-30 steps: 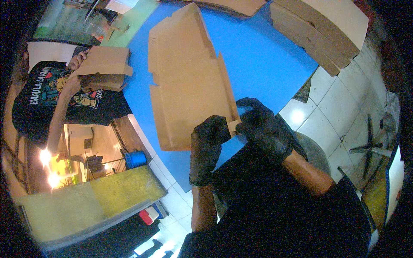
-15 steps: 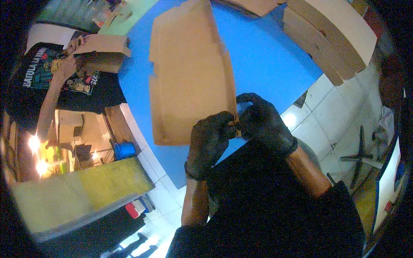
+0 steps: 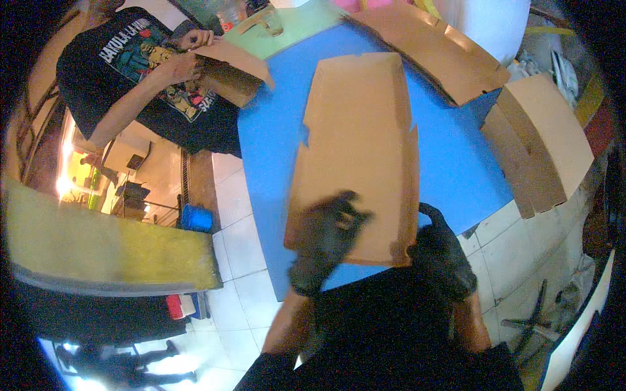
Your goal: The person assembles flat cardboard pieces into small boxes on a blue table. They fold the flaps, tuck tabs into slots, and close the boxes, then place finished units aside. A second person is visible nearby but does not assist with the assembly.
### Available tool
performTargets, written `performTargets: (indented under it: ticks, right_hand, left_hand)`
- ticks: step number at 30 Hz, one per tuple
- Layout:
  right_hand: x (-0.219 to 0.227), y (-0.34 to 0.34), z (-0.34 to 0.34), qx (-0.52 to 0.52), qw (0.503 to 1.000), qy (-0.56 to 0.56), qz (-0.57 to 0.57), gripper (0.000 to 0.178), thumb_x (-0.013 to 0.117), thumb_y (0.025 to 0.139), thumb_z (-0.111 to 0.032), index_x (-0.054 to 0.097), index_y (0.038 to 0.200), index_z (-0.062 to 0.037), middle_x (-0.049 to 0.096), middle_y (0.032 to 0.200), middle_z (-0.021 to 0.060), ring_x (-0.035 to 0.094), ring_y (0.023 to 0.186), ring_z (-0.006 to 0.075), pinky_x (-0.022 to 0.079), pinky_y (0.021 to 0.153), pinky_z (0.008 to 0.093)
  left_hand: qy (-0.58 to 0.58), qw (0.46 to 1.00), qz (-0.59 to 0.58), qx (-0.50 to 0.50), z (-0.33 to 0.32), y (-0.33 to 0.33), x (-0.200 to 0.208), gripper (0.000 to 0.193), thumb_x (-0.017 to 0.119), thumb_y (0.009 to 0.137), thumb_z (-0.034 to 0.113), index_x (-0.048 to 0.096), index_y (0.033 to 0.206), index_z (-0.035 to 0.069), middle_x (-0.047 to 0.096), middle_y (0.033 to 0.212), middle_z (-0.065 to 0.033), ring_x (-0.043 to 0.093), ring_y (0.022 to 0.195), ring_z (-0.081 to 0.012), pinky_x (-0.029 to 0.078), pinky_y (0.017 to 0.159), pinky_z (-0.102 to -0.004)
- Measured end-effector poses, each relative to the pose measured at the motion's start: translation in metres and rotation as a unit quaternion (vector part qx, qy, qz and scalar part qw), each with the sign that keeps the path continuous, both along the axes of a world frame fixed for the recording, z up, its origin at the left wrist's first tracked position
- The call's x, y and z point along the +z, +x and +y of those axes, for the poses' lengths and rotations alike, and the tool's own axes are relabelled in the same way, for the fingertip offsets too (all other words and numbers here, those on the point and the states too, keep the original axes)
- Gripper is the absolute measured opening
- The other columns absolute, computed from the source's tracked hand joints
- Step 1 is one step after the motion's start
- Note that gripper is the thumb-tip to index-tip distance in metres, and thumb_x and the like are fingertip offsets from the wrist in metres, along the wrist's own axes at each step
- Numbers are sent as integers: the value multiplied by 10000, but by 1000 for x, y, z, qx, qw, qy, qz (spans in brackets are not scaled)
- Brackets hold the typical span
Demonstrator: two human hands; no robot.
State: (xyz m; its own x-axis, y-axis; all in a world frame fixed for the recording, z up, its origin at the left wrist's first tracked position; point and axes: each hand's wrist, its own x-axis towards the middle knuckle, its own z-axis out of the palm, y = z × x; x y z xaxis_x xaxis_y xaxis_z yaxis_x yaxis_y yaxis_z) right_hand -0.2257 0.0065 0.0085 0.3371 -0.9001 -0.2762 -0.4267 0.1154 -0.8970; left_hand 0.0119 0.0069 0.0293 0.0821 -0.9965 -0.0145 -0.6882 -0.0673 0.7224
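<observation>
By the blue tabletop [image 3: 453, 176]'s near edge, one long open box [image 3: 362, 156] is overlapped by one left hand [image 3: 328, 238], part-open and blurred! At its near right corner, one right hand [image 3: 445, 251] is seen, its hold unclear

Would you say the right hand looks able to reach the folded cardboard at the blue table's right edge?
Probably yes: the right hand is by the near right corner of the open box, and only blue tabletop and floor tiles show between it and the folded cardboard.
</observation>
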Motion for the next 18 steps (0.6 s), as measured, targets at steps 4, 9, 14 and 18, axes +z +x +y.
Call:
performTargets:
  ticks: [4,9,14,18]
  right_hand:
    - [-14,-33,-30,-111,988,-96,-43,828,714,824,-13,282,1529,-55,645,999,97,632,877,188,549,778,319]
    - [-18,-29,-70,20,947,-286,145,653,691,890,-238,430,1448,-22,612,1286,210,601,1136,354,505,959,429]
    - [4,4,-53,73,924,-274,255,639,706,871,-362,524,1333,40,587,1291,260,550,1184,444,457,1013,478]
    - [5,-10,-64,87,938,-219,253,545,660,925,-320,548,1321,38,618,1274,235,588,1181,359,461,1017,435]
  left_hand:
    - [-100,987,-62,109,-27,69,-2,310,780,840,235,685,1053,30,730,943,-143,697,740,-237,558,666,-352]
    - [-42,998,-6,47,-31,72,-47,256,740,874,241,700,999,22,726,886,-145,702,758,-246,545,670,-356]
    - [-98,988,-105,56,-7,29,-56,268,724,866,285,726,983,45,710,960,-192,699,827,-330,547,756,-401]
    - [-112,982,-154,-9,-6,52,-45,221,679,884,254,723,968,54,715,956,-173,690,863,-347,542,765,-425]
